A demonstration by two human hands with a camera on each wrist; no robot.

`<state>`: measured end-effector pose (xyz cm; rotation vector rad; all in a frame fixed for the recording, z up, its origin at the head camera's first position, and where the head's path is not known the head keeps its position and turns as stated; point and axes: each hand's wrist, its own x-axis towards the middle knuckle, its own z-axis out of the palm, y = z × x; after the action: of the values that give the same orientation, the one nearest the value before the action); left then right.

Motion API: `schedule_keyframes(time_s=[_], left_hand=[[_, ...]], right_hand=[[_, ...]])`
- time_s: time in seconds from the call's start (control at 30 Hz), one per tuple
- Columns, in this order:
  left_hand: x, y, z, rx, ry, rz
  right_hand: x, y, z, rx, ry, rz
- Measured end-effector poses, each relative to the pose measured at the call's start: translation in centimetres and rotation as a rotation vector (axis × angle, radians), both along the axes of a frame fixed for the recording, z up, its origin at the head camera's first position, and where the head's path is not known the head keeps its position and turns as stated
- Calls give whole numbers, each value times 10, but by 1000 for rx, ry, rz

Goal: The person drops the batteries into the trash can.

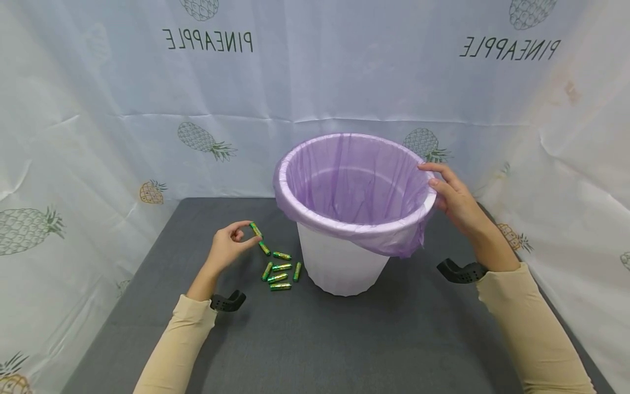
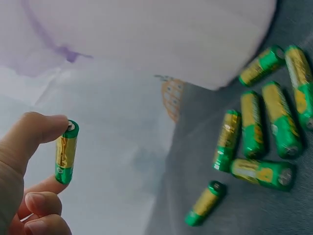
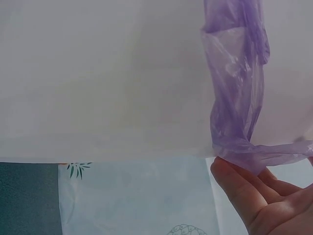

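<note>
**Left hand [image 1: 228, 249] pinching, right hand [image 1: 455, 199] gripping**

Between your left thumb and forefinger is a small green-and-gold cylindrical battery [image 1: 256, 230], one digit at each end. That end-to-end pinch leaves its sides uncovered and probably makes it easy to let go. It looks lifted off the dark grey table [image 1: 325, 339], though the head view alone does not settle this.

Your right hand grips the rim of a round white plastic bin [image 1: 339, 268], thumb and fingers closed where a thin translucent purple liner [image 1: 351, 175] folds over the edge. The hold seems meant to steady the bin and keep that fold in place.

The bin stands upright between your hands, its mouth facing up. The liner covers its inner wall, drapes outside the rim, and bunches into a loose hanging gather just below your right fingers. From here the near rim hides the lower part of the inside, so you cannot tell what, if anything, lies at the bottom.

Seven loose matching batteries [image 1: 283, 267] lie on their sides between your left hand and the bin, pointing various ways. They seem kept within short reach of your left hand, the nearest just beside your thumb tip.
</note>
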<state>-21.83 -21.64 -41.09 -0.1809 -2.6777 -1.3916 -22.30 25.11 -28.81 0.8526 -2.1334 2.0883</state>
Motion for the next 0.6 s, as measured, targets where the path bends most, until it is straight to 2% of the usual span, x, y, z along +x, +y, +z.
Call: schedule_keyframes(time_s=[0.23,0.4,0.6], left_hand=[[1,2,22,64,49,-13],[2,4,38,74,90,-23],[1,6,53,60,96,-18]], right_hand=[[0,0,0,4,4,1],[0,0,0,2,4,5],[-1,0,0,0,12,10]])
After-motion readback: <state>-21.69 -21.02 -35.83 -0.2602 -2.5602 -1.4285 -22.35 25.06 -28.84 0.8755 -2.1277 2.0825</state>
